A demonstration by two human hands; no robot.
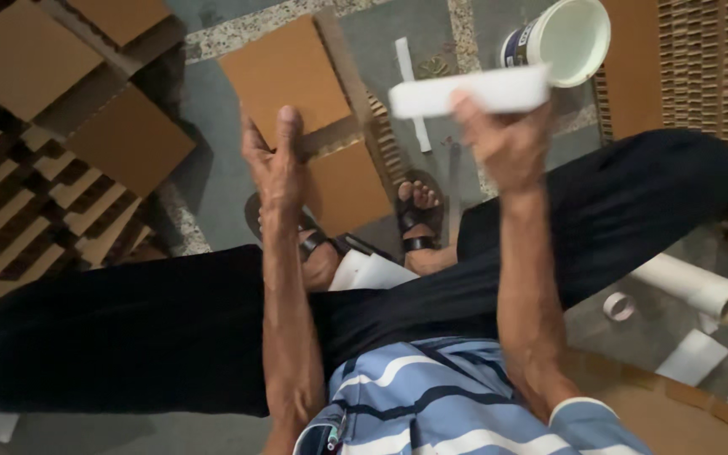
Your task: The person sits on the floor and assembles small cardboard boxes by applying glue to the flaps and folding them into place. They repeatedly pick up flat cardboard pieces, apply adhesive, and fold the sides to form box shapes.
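Sitting low with the legs in black trousers (170,337) spread across the middle of the frame, the person looks down at a floor covered with cardboard. The largest things are the brown cardboard sheets (132,139) and slotted dividers at the upper left, and a stack of corrugated board (701,67) at the upper right edge. Between the feet, in the upper centre, lies a flat cardboard piece (288,72), probably placed there to be within easy reach.

A white bucket (570,38) stands tilted toward the camera at the top right. A white pipe (697,286) lies on the floor at the right, with a small tape roll (619,305) beside it.

The right hand (511,143) is raised in the upper centre-right and its fingers are closed around a white folded strip (469,91), pinching it from below so that it stays level. The left hand (275,160) is lifted over the cardboard piece with fingers extended and loosely together, holding nothing. Small white paper pieces (372,271) rest on the lap.
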